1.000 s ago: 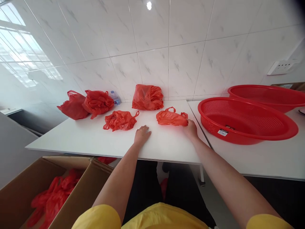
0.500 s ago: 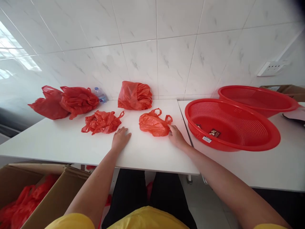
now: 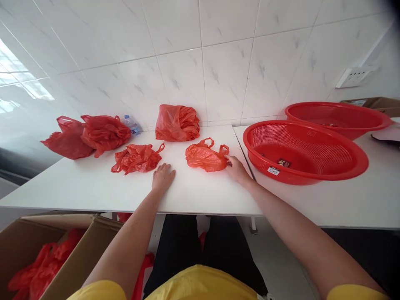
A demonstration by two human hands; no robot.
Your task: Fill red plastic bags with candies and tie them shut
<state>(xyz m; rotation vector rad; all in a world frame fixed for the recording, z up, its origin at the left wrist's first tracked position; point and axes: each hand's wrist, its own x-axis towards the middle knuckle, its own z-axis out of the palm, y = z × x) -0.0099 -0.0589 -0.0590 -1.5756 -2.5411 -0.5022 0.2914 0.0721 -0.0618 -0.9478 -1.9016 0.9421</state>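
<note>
My left hand (image 3: 163, 177) lies flat on the white table (image 3: 193, 193), fingers stretched out, holding nothing. Just beyond its fingertips sits a crumpled heap of red plastic bags (image 3: 137, 159). My right hand (image 3: 237, 170) has its thumb and fingertips closed at the right edge of a red plastic bag (image 3: 205, 157), just below a handle loop. That bag rests on its side on the table, bulging a little, both handle loops sticking up. What is inside it cannot be made out. A folded bundle of red plastic bags (image 3: 177, 123) stands behind, near the wall.
Two filled red bags (image 3: 70, 139) and a water bottle (image 3: 131, 125) stand at the back left. To the right are a red plastic basket (image 3: 290, 160) with small packets in it and a second basket (image 3: 337, 114) behind. A cardboard box (image 3: 67, 254) of red bags is below left.
The view has shifted slightly. Both hands stay close to where they were, my right hand still at the bag's edge and my left flat on the table.
</note>
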